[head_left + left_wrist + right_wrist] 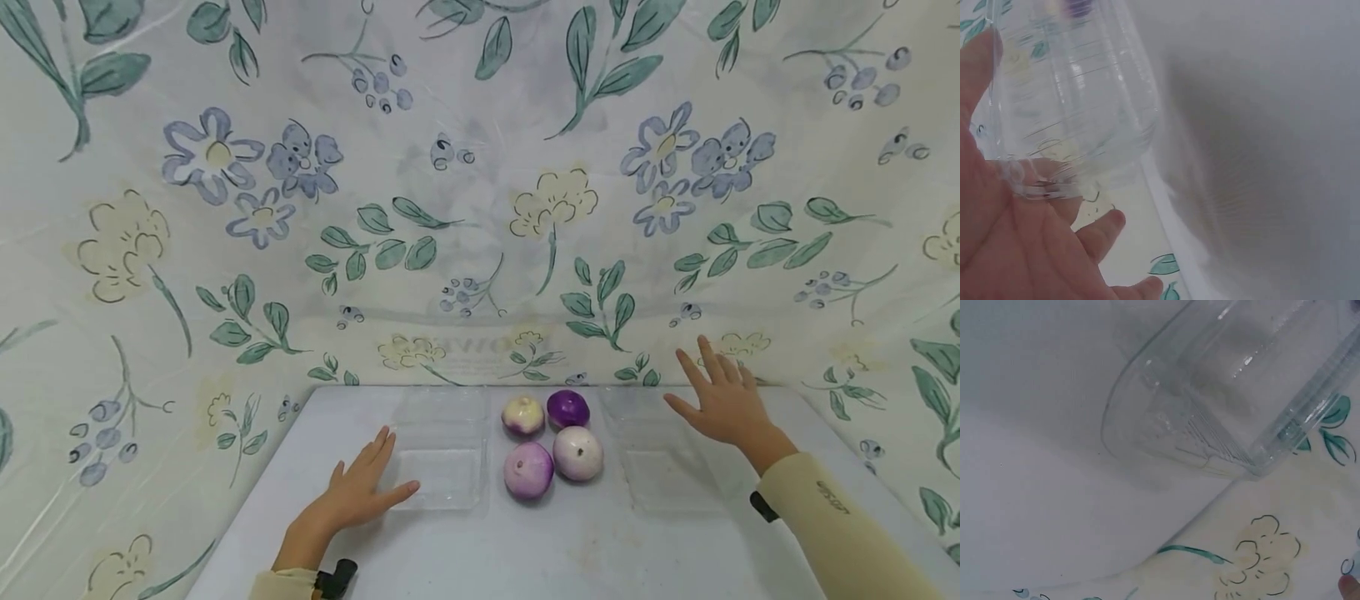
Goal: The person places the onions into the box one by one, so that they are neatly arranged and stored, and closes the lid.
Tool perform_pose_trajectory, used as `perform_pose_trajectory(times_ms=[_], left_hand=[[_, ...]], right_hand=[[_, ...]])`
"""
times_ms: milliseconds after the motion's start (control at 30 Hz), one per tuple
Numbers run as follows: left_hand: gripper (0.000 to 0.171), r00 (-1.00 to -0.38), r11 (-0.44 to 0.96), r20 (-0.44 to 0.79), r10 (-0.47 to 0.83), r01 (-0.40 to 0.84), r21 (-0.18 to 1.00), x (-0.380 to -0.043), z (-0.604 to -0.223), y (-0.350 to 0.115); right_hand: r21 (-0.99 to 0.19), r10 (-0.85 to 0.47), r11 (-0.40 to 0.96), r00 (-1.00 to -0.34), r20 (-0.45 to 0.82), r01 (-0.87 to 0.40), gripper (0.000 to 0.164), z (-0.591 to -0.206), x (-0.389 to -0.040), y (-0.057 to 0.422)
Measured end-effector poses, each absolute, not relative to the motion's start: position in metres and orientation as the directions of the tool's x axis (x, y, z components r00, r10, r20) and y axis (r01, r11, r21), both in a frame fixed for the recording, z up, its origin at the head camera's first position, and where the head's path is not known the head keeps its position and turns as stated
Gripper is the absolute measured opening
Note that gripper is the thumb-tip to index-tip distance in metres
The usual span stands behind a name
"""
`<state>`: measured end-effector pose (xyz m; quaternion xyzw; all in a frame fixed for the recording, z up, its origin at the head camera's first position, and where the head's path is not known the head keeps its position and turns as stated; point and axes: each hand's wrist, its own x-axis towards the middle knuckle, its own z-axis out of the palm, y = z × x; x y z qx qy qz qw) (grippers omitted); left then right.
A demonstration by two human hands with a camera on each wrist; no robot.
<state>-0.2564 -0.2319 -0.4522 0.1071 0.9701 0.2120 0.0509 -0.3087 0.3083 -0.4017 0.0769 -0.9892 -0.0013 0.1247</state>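
Note:
Two clear plastic containers stand on the white table. My left hand (360, 493) is at the outer side of the left container (442, 506), fingers extended and thumb spread. In the left wrist view that container (1085, 94) is close against the palm and fingers; whether they touch it I cannot tell. My right hand (723, 406), fingers spread, hovers by the far outer corner of the right container (671, 504); only a fingertip (1350, 587) shows in the right wrist view. Between the containers sit several onions: a pale one (522, 416), a deep purple one (567, 409), a whitish one (578, 454) and a light purple one (528, 472).
The white table (525, 550) ends at the back against a hanging floral sheet (480, 167), which also covers both sides. A dark wrist strap (337, 578) shows at the left cuff and another (763, 506) at the right cuff.

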Motion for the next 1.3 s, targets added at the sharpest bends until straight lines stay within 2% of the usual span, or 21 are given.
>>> perform_pose_trajectory(times_ms=[233, 900, 1200, 1300], left_hand=[[0.103, -0.976, 0.895, -0.036, 0.213, 0.18, 0.408, -0.256, -0.45, -0.231], [0.103, -0.979, 0.9, -0.057, 0.197, 0.158, 0.406, -0.255, -0.452, -0.228], [0.107, -0.981, 0.901, -0.057, 0.186, 0.147, 0.408, -0.252, -0.451, -0.229], [0.106, -0.982, 0.901, -0.043, 0.186, 0.153, 0.407, -0.252, -0.451, -0.227]], right_hand=[[0.059, -0.203, 0.979, -0.944, 0.258, -0.195, 0.079, -0.397, -0.313, 0.299], [0.027, -0.29, 0.956, -0.924, 0.25, -0.293, 0.081, -0.411, -0.31, 0.262], [0.054, -0.386, 0.919, -0.864, 0.324, -0.391, 0.077, -0.411, -0.309, 0.238], [0.064, -0.395, 0.916, -0.863, 0.316, -0.396, 0.078, -0.413, -0.309, 0.231]])
